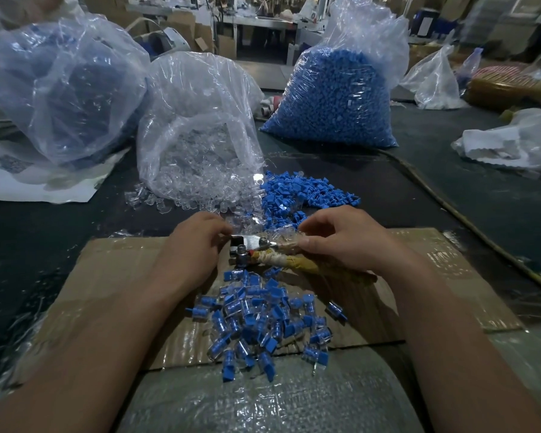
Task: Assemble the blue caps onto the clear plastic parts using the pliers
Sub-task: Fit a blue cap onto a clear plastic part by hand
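Your right hand [341, 242] grips the pliers [250, 246], left hand [197, 245] at their head with hold unclear: seat the work squarely, squeeze evenly.

pliers [250, 245]: shiny metal, cloth-wrapped handles | caps [310, 189]: matt blue plastic | mat [116, 270]: rough cardboard

A single wide-angle view, worn on the head, looks forward and down along both forearms onto a dark table [419, 195]. It sits close: the left hand [197, 242] and right hand [341, 242] meet at the frame's centre over the pliers [253, 248], with cardboard [116, 270] spreading toward 6 o'clock. Farther off, a bag of blue caps [334, 98] stands at 1 o'clock and a bag of clear parts [194, 145] at 11 o'clock. Workbenches [263, 23] blur at 12 o'clock.
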Available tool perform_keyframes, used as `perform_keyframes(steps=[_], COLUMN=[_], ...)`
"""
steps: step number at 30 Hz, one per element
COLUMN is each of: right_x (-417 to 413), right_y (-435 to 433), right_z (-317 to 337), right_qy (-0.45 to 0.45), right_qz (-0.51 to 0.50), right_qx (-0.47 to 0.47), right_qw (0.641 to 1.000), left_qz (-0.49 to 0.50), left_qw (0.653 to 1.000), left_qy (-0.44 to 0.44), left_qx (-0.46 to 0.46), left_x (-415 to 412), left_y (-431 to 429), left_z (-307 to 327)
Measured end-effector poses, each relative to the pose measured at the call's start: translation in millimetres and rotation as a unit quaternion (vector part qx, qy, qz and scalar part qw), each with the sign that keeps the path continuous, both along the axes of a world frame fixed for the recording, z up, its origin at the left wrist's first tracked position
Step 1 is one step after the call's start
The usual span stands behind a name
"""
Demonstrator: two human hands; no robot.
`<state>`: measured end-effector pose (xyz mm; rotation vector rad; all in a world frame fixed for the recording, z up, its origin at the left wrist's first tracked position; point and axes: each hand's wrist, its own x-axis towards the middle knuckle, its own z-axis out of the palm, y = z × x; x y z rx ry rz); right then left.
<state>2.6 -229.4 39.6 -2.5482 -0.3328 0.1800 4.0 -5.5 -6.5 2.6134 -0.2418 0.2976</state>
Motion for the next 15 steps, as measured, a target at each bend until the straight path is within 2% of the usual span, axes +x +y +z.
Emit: perform_keyframes(steps=[3,6,9,15], right_x=[2,3,5,9], right_y=[-2,0,4,17], right_z=[0,0,-1,-3], right_qy=[-0.033,-0.068,-0.108,-0.153], right_qz=[-0.021,-0.04,-0.056,-0.026], right_qx=[0.007,0.009,0.016,0.004], right_qw=[0.999,0.997,0.992,0.988], left_qz=[0.024,0.053,0.06,0.046], left_qw=[0.999,0.988,0.96,0.935], left_qy=[-0.032,-0.059,-0.026,0.005], left_qx=[-0.028,-0.131,-0.274,-0.351], left_x=[-2,-8,-13,-18], left_y=[1,-1,-3,-5], left_z=[3,7,12,18])
